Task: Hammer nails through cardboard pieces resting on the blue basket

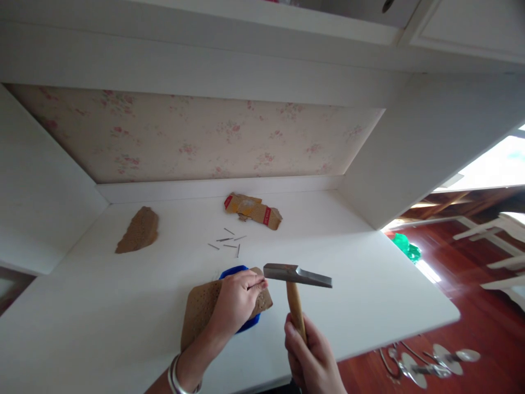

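Observation:
My right hand (310, 358) grips the wooden handle of a hammer (296, 280), whose steel head hangs level just above the desk. My left hand (235, 301) rests on a brown perforated board piece (199, 311), fingers pinched together near the hammer head, on something too small to make out. A blue round object (232, 271) lies under the board and my left hand. Several loose nails (228, 241) are scattered on the white desk (102, 306) just beyond.
A second brown perforated piece (138, 230) lies at the back left. A torn cardboard box (254, 209) sits by the back wall. The desk's right edge drops to a red wooden floor with metal parts (426, 365) and a green object (406, 246).

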